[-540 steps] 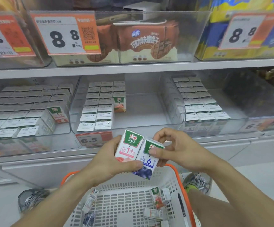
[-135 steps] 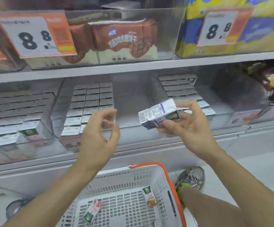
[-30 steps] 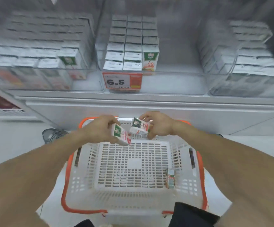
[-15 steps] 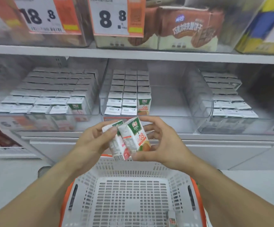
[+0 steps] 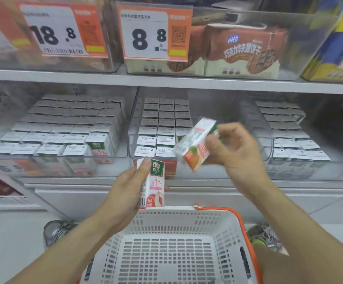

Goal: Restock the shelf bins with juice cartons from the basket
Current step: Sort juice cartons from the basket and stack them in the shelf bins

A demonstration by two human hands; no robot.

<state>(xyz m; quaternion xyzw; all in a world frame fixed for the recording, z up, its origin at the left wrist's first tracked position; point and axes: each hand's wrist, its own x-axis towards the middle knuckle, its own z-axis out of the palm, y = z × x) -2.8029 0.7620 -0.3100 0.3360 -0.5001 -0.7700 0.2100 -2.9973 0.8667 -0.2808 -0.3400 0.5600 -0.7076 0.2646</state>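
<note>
My left hand [image 5: 125, 193] grips a small peach juice carton [image 5: 153, 186] upright above the far rim of the white basket [image 5: 187, 220]. My right hand [image 5: 236, 152] holds an orange juice carton [image 5: 195, 144] tilted sideways in front of the middle clear bin [image 5: 217, 156]. That bin holds three rows of cartons on its left side. The left bin [image 5: 113, 158] is packed with several rows of cartons. The right bin [image 5: 269, 144] also holds rows of cartons.
The shelf above carries clear bins with biscuit boxes [image 5: 242, 52] and price tags [image 5: 154, 31]. An orange handle [image 5: 244, 226] runs round the basket's right side. Shoes [image 5: 58, 232] show on the floor at both sides of the basket.
Both hands were together just above the basket half a second ago. Now they have parted: the right hand has risen towards the middle bin and tilted its carton, the left stays lower.
</note>
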